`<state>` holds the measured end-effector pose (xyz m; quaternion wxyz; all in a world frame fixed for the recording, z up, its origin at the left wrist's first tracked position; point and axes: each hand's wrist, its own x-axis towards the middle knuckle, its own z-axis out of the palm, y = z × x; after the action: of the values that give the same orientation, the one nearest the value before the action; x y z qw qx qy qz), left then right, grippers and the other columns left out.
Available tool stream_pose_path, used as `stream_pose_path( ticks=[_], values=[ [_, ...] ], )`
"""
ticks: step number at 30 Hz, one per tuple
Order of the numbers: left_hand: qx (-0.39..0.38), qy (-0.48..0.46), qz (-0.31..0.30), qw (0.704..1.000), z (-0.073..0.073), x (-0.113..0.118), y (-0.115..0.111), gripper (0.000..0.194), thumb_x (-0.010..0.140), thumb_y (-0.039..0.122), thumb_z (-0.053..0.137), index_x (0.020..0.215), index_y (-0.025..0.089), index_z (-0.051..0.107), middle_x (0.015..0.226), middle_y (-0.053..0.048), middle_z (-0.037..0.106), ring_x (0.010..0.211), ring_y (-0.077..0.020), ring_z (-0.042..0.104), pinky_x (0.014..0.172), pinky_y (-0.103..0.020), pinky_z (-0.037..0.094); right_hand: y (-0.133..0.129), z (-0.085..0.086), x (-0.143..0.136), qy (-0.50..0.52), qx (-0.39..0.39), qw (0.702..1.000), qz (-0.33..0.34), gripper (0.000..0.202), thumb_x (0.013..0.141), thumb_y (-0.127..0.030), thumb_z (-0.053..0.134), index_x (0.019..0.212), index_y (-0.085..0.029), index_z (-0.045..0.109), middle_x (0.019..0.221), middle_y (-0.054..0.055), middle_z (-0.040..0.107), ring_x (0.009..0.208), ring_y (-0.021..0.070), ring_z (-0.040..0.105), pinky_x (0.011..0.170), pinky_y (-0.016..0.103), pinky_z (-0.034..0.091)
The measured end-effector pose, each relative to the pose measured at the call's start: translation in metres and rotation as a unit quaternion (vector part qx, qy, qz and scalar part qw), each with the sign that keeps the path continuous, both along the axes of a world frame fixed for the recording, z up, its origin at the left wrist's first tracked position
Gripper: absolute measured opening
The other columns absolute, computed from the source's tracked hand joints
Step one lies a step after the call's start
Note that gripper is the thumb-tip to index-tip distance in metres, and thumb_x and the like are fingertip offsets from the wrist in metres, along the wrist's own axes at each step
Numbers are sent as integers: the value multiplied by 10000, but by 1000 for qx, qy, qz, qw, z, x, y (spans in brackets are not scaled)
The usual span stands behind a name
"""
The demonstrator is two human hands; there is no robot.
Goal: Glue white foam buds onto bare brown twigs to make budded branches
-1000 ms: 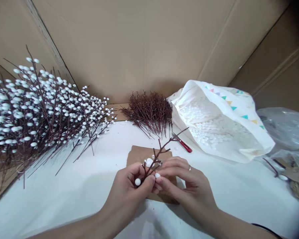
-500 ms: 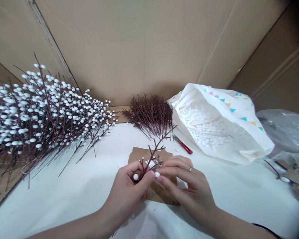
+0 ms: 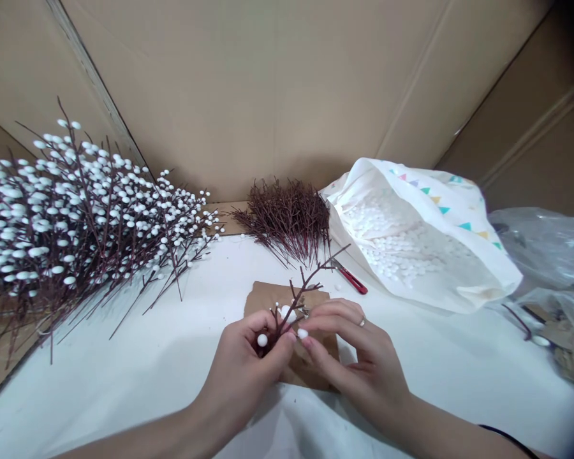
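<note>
My left hand [image 3: 249, 363] is closed round a brown artificial twig [image 3: 300, 294] that slants up to the right. One white berry [image 3: 262, 340] shows on it by my left fingers. Close to my left thumb, my right hand [image 3: 358, 350] pinches another white berry [image 3: 303, 333] between thumb and fingertips, against a side stem of the twig. Beneath both hands lies a piece of brown cardboard [image 3: 268, 294], with a white blob [image 3: 287, 313] seen behind the twig. The lower end of the twig is hidden in my left hand.
Twigs full of white berries [image 3: 90, 210] are heaped at the left. Bare brown twigs [image 3: 289, 220] lie at the back middle. A white bag [image 3: 488, 274] with loose white berries lies open at the right. Near it are a red cutter knife [image 3: 353, 280] and clear plastic bags [image 3: 545, 242].
The twig has tilted a little further to the right in my left hand. My right fingers stay on the berry by the side stem. The whole view has shifted slightly.
</note>
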<state>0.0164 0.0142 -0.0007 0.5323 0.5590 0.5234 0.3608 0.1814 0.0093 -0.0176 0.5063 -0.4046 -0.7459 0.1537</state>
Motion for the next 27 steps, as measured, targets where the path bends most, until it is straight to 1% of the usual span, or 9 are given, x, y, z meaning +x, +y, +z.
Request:
stream_pose_path(
  ticks=[4,9,12,15,20,24,27],
  values=[
    [20,16,-9,1000,-4,-2,0,245,798,300,584,607,186,482,563,61,433,522,-86,346,460,-194,269,-1,1,0,-22,22,999,11,131,805,-79,621,866,-194,602,759,-19,671,756,140,622,775,353,390],
    [58,71,-10,996,-5,-3,-2,221,787,281,580,603,182,506,578,46,472,545,-99,387,480,-195,306,-4,2,1,-65,51,997,3,174,795,-29,590,858,-191,579,756,-18,680,755,148,621,812,368,338],
    [81,93,-12,992,-4,-2,-2,202,777,268,575,601,182,527,565,47,478,536,-101,397,481,-195,314,-5,4,2,-79,48,996,16,177,816,-32,567,859,-204,575,746,-41,680,764,146,619,838,366,313],
    [98,106,-7,990,-3,-2,-3,203,780,259,576,597,184,528,560,48,482,533,-103,408,479,-192,315,-5,4,4,-91,40,995,28,177,835,-50,552,896,-215,571,792,-38,692,790,149,631,854,358,310],
    [98,107,-16,989,-4,-5,-4,211,825,280,578,639,183,556,603,35,526,573,-111,455,513,-190,347,-6,0,7,-120,38,992,31,176,857,-71,534,928,-232,543,836,-17,702,813,164,645,870,368,324],
    [77,88,-24,993,-4,-6,-5,204,833,297,575,671,175,601,634,15,566,597,-122,474,529,-199,367,-5,-2,8,-119,32,992,32,183,871,-79,532,956,-240,553,855,-17,710,842,167,651,907,383,312],
    [71,82,-19,994,-2,-4,-3,193,818,282,578,662,171,602,613,18,544,580,-120,455,513,-201,361,-4,-2,7,-107,37,993,31,190,842,-66,577,935,-232,565,840,-31,709,838,162,650,907,384,310]
  ],
)
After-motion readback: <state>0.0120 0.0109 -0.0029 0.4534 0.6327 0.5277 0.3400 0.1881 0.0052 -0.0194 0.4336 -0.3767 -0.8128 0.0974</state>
